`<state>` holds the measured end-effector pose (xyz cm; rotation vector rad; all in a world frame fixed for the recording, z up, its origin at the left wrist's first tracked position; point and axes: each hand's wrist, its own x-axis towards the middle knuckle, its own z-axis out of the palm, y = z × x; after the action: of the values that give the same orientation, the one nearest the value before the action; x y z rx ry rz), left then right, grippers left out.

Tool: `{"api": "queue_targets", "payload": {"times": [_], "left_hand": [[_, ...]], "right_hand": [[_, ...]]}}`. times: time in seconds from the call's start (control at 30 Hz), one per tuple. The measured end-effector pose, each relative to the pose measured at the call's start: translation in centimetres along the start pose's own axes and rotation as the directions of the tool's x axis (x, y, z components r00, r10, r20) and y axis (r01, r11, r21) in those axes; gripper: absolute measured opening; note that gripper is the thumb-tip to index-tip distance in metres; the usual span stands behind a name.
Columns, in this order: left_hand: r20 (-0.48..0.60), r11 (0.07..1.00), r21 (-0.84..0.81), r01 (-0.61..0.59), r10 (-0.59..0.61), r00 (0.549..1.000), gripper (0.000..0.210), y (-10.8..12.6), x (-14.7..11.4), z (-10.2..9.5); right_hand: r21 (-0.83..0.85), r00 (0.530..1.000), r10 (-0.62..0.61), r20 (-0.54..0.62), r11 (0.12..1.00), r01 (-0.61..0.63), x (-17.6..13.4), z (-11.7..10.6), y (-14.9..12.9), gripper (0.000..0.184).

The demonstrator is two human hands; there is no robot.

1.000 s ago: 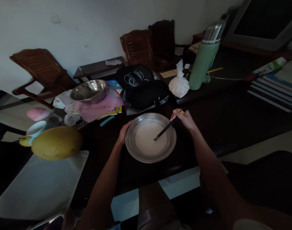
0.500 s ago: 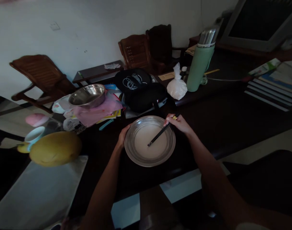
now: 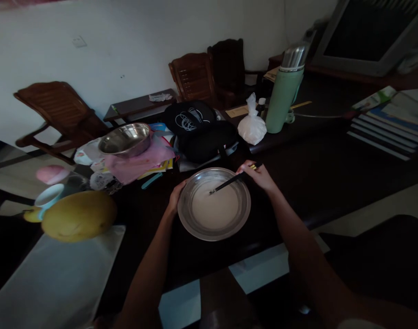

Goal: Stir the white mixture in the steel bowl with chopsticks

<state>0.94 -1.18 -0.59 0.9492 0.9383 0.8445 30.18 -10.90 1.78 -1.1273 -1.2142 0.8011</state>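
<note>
A steel basin (image 3: pixel 214 235) stands on the dark table in front of me, with a milky white batter-like liquid (image 3: pixel 215 211) in it. My left hand (image 3: pixel 176 196) is closed on the basin's left rim; some of its fingers are hidden behind the wall. Over the right rim, my right hand (image 3: pixel 256 175) grips a pair of black chopsticks (image 3: pixel 228 182) with gold-coloured ends. Their tips slant down leftward into the liquid, towards its far side.
Behind the basin lie a black case (image 3: pixel 205 141) and a knotted bag of white powder (image 3: pixel 252 128), beside a green thermos (image 3: pixel 282 96). Leftward are another steel basin (image 3: pixel 125 139), a turquoise-handled tool (image 3: pixel 152 181) and a large yellow fruit (image 3: pixel 79 216). Books (image 3: pixel 387 130) are stacked at right.
The chopstick tips have moved away from me and slightly left through the liquid, and the chopsticks lie flatter. My left hand keeps its place on the rim.
</note>
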Motion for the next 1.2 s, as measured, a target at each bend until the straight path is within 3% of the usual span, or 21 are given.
{"api": "queue_targets", "payload": {"times": [0.1,0.23,0.3,0.43,0.5,0.67,0.87,1.03,1.1,1.2], "left_hand": [[-0.004,1.0,0.014,-0.007,0.007,1.0,0.04,0.04,0.04,-0.05],[-0.018,1.0,0.024,0.008,-0.007,1.0,0.037,0.07,0.02,0.02],[-0.011,1.0,0.01,0.002,-0.002,1.0,0.038,0.05,-0.02,0.1],[0.02,1.0,0.006,-0.019,0.019,1.0,0.04,0.03,-0.09,0.13],[0.018,1.0,0.013,-0.014,0.013,1.0,0.039,0.02,-0.09,0.08],[0.009,1.0,0.002,0.0,0.0,1.0,0.04,-0.08,0.01,-0.09],[0.0,1.0,0.028,-0.003,0.003,1.0,0.042,-0.15,0.09,-0.2],[0.003,1.0,0.02,0.002,-0.002,1.0,0.041,-0.05,0.0,0.0],[0.005,1.0,0.011,-0.004,0.004,1.0,0.04,-0.01,-0.03,0.12],[0.003,1.0,0.011,-0.004,0.004,1.0,0.039,0.07,-0.06,0.25]], "right_hand": [[0.01,0.995,0.014,-0.102,1.0,-0.013,-0.05,-0.58,-0.1,0.046],[0.014,0.994,0.035,0.104,0.999,-0.037,-0.26,0.07,-0.23,0.046],[0.006,0.99,0.015,0.139,1.0,-0.016,-0.21,0.4,-0.2,0.045],[-0.008,0.998,0.015,-0.059,1.0,-0.015,0.0,-0.27,-0.09,0.044],[0.008,0.995,0.026,-0.093,1.0,-0.025,-0.04,-0.59,-0.13,0.046],[0.013,0.992,0.01,0.123,1.0,-0.011,-0.23,0.13,-0.35,0.044],[-0.022,0.997,0.03,-0.075,0.999,-0.032,-0.08,-0.53,-0.27,0.046],[-0.005,0.989,0.032,0.145,0.999,-0.032,-0.21,0.13,-0.39,0.045],[-0.009,0.993,0.023,0.112,1.0,-0.022,-0.16,0.18,-0.35,0.043],[-0.019,0.999,0.027,-0.029,0.999,-0.028,-0.09,-0.37,-0.22,0.042]]}}
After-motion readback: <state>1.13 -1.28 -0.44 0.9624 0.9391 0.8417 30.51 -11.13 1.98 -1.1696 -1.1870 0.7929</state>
